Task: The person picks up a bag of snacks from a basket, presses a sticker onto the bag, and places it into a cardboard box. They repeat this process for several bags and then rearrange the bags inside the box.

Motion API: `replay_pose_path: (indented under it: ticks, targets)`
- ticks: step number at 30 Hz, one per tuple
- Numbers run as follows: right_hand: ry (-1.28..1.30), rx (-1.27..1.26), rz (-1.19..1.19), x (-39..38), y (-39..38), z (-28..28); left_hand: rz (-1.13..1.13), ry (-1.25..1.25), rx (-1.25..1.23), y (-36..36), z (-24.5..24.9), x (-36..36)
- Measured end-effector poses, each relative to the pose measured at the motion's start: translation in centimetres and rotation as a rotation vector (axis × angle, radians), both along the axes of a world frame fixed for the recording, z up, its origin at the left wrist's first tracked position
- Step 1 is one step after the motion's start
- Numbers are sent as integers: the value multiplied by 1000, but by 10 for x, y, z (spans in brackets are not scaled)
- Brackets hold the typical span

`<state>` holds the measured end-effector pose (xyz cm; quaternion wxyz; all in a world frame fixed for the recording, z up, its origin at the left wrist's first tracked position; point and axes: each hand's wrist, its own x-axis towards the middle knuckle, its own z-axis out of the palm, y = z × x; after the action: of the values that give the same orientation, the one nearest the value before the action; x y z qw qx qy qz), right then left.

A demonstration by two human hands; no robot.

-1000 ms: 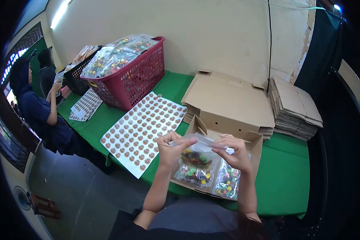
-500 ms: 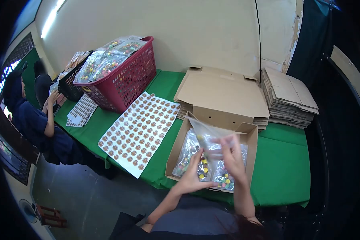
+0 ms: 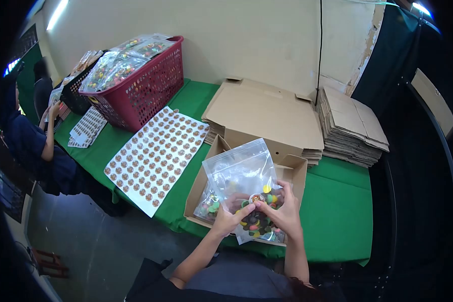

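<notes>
A clear zip bag [image 3: 242, 163] with colourful round sweets in its lower part is held up over the open cardboard box [image 3: 298, 176]. My left hand [image 3: 227, 219] grips the bag's left side. On the other side my right hand [image 3: 286, 214] is closed around it. Both thumbs meet at a round brown sticker [image 3: 256, 198] on the bag's front. Under it, another bag of sweets [image 3: 204, 207] shows at the box's left side; the rest of the box's inside is mostly hidden.
Left of the box lies a sheet of round stickers [image 3: 156, 156]. A maroon basket [image 3: 158, 75] heaped with filled bags stands behind it. Flattened cartons [image 3: 267, 108] and a second carton stack [image 3: 355, 126] lie at the back. A co-worker [image 3: 27, 146] stands far left.
The bag, blurred and tilted before, now faces me spread out between both hands. My right hand has come down onto its side, and the thumbs are on the sticker. The view has shifted slightly.
</notes>
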<state>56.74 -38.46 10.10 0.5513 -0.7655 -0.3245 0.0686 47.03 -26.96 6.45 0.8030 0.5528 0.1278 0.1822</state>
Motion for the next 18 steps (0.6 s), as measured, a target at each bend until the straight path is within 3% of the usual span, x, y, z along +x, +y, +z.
replay_pose_path:
  ticks: [1,3,7,9,11,12,15,16,18]
  targets:
    - [6,-9,-3,3,-4,-8,-3,6,-9,-5,-4,3]
    - [264,37,-85,6,-15,-17,42,50,73,-15,-16,8]
    - [148,30,-40,11,-30,-23,8,102,107,-27,-19,16]
    - [262,31,81,21,-40,-31,25,89,82,-31,-19,19]
    - [620,124,267,23,-47,-27,21,97,103,-37,-15,17]
    - [659,135,359,24,-52,-20,37,99,99,-38,-17,16]
    - [549,180,551,27,-68,-34,86,60,-88,-42,-23,16]
    - [551,71,539,32,-75,-32,139,1,-225,-44,-22,16]
    - [632,115,493,33,-78,-34,177,-72,-403,-50,-27,16]
